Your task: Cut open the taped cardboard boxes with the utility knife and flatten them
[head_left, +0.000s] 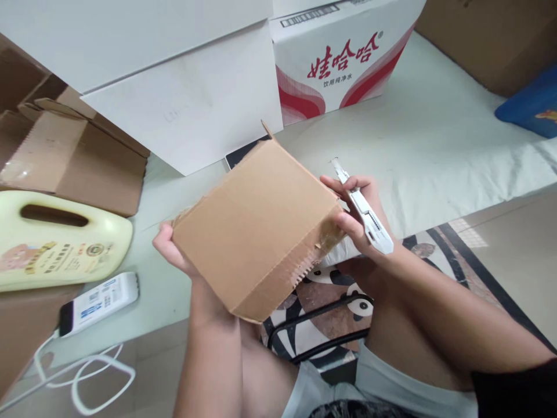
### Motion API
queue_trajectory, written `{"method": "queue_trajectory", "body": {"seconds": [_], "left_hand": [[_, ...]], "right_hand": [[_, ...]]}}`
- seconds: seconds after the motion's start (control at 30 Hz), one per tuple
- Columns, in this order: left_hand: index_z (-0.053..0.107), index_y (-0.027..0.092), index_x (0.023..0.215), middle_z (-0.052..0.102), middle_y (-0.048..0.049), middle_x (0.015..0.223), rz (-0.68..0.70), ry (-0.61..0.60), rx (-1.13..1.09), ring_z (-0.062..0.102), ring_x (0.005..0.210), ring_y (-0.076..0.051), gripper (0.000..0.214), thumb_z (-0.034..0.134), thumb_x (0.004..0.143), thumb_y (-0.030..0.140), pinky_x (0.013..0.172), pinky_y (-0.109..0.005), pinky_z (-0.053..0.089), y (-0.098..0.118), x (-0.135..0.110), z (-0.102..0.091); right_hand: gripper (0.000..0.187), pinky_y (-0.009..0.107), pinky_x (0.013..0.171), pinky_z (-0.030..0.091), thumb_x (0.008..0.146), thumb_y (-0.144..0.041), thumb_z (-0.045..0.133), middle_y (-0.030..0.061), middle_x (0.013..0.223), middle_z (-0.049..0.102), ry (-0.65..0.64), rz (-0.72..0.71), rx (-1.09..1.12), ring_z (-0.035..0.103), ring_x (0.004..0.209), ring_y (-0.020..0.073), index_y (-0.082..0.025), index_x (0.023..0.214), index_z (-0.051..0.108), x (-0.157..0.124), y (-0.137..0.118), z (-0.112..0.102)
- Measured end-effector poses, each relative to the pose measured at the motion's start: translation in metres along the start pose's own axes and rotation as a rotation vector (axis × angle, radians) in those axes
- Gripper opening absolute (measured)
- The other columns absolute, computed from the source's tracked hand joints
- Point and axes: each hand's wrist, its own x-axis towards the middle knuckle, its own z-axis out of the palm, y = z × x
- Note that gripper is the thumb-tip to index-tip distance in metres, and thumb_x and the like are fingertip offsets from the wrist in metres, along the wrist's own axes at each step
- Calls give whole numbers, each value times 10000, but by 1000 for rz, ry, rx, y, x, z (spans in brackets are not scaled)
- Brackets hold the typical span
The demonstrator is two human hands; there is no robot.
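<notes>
The left hand point(174, 251) grips the left end of a piece of brown cardboard point(261, 215), held tilted over the near edge of the counter point(435, 139). The right hand point(363, 223) pinches its right corner while also holding a white utility knife point(366, 213), blade toward the far side.

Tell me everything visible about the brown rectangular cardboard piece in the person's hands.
The brown rectangular cardboard piece looks plain; a crease sets off a narrower near strip with a partly ragged edge. A thin sliver juts from its far corner. It is held tilted, the left hand at its left corner, the right hand at its right end. Its underside is hidden.
</notes>
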Motion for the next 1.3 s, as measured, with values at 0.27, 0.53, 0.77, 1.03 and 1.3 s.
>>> {"method": "queue_trajectory", "body": {"seconds": [0.27, 0.53, 0.77, 1.03, 1.3], "left_hand": [[382, 227, 700, 465, 29, 668, -127, 53, 16, 493, 550, -163, 388, 510, 707, 593, 494, -329, 436, 9, -4, -3], [321, 225, 675, 415, 34, 638, -97, 97, -14, 457, 535, -149, 434, 493, 770, 612, 505, -311, 430, 6, -7, -4], [324, 218, 656, 418, -4, 679, 74, 70, -139, 479, 632, -170, 330, 401, 749, 526, 580, -296, 423, -4, 2, 6], [376, 218, 679, 479, -25, 719, 77, -2, -119, 467, 638, -182, 352, 445, 749, 557, 621, -328, 432, -13, -2, 6], [395, 221, 694, 525, -38, 737, 102, 23, -151, 505, 680, -205, 347, 437, 766, 558, 666, -336, 441, -13, -3, 6]], "right_hand": [[521, 597, 1150, 458, 847, -439, 780, 73, 1538, 559, -87, -44, 13, 568, 1398, 283, -345, 1187, 397, 1, 0, 0], [306, 536, 964, 533, 900, -340, 694, 65, 1202, 728, 277, -112, -191, 696, 1136, 281, -329, 1078, 446, 4, -8, 4], [149, 453, 768, 582, 969, -245, 515, -18, 875, 744, 204, -339, -181, 735, 769, 216, -327, 1072, 446, -7, -12, 30], [301, 489, 835, 546, 858, -207, 656, -56, 701, 565, -61, -407, -248, 544, 613, 194, -333, 1050, 462, -13, -12, 53], [311, 355, 624, 519, 910, -408, 641, -10, 912, 631, 40, -320, -204, 595, 720, 181, -321, 1043, 374, -17, -14, 54]]}}
